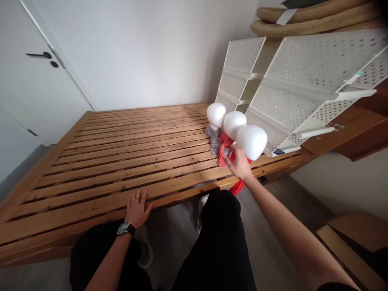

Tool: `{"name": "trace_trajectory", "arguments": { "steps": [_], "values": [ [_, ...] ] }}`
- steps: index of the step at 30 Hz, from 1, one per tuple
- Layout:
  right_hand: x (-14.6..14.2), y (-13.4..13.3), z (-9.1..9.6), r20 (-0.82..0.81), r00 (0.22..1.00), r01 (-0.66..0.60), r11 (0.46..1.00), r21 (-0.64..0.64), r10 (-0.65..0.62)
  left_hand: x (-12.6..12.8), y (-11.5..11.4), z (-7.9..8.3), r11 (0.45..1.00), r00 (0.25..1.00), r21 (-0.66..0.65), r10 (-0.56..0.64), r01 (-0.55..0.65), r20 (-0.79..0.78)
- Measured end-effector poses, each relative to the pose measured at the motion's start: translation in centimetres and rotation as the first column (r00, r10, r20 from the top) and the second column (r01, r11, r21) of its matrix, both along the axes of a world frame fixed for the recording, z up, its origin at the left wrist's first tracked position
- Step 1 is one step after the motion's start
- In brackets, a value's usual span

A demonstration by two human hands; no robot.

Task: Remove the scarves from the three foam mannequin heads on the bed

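My left hand (138, 210) lies flat on the front edge of the slatted wooden bench (145, 149), fingers spread and nothing held. To the right, my right hand (241, 165) is at the base of the nearest white rounded head form (252, 141), its fingers bent around red cloth (238, 188) that hangs over the bench edge. The exact grip is partly hidden. Behind it are a second white form (235, 124) and a third white form (216, 115). More red cloth (223, 153) and grey cloth (214, 139) lie bunched beside their bases.
White perforated bins (285, 101) are stacked at the bench's right end, with tan cushions (312, 20) above. A cardboard box (357, 238) is on the floor at lower right. A white door (27, 76) is at the left, beside a pale wall (151, 52).
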State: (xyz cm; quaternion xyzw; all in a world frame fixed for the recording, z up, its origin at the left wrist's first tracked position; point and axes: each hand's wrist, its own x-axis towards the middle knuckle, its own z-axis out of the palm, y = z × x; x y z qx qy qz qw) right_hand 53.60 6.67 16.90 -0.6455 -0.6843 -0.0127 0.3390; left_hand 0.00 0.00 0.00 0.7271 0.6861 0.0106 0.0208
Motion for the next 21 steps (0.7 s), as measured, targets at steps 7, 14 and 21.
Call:
{"name": "trace_trajectory", "arguments": {
  "steps": [7,14,21],
  "values": [
    [14.0,7.8,2.4,0.016,0.877,0.479,0.871,-0.109,-0.481,-0.5,0.1,-1.1,0.999,0.999,0.031,-0.021,0.023,-0.04],
    [15.2,9.6,0.6,-0.109,0.841,0.518,0.846,-0.126,-0.53,-0.1,0.0,-0.7,1.0,0.997,0.014,0.007,-0.006,-0.078],
    [13.3,7.1,4.8,-0.063,0.835,0.546,0.838,-0.023,-0.546,0.1,0.0,-0.1,1.0,0.999,-0.03,0.002,-0.003,-0.036]
  ]
}}
